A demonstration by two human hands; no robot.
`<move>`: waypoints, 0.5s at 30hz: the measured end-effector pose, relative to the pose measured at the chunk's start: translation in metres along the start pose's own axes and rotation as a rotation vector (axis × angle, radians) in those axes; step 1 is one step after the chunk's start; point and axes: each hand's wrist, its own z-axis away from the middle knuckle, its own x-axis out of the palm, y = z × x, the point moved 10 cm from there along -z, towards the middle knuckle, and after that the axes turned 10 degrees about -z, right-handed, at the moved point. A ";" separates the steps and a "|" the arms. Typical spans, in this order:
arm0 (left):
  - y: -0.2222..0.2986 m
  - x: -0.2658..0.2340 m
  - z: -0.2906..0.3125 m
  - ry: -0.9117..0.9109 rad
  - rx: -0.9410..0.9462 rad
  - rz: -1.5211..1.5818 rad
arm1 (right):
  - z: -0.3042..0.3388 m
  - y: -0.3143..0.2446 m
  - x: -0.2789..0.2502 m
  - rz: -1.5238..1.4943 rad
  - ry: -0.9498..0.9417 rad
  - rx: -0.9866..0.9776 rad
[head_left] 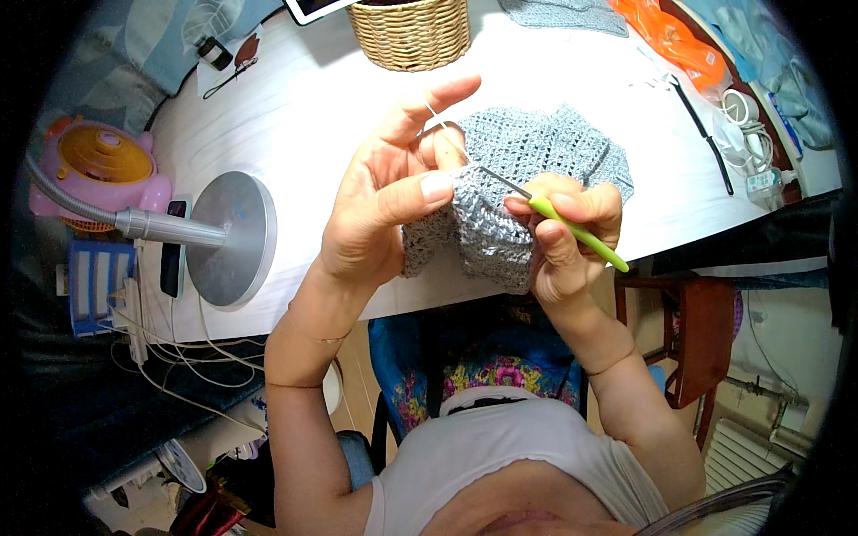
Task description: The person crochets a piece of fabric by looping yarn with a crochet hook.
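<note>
A grey crocheted piece (509, 143) with an openwork pattern hangs between my hands over the table's near edge. My left hand (380, 188) pinches its upper edge between thumb and middle finger. Its index finger is raised, with a strand of light yarn (435, 113) looped around it and running down to the work. In my right hand (576, 228) is a crochet hook (581, 235) with a green handle, held between thumb and fingers. The hook's metal shaft points left and its tip meets the edge of the crochet beside my left thumb; the tip itself is hard to make out.
On the white table (313, 116) stand a wicker basket (411, 36) at the back and a grey lamp base (234, 237) at left. A folded grey crocheted piece (572, 16), an orange plastic bag (670, 40) and a black rod-like tool (706, 138) lie toward the right. Cables (210, 357) hang at lower left.
</note>
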 end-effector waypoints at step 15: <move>0.018 0.003 0.004 0.105 0.217 -0.585 | -0.008 0.043 -0.005 -0.289 0.197 0.420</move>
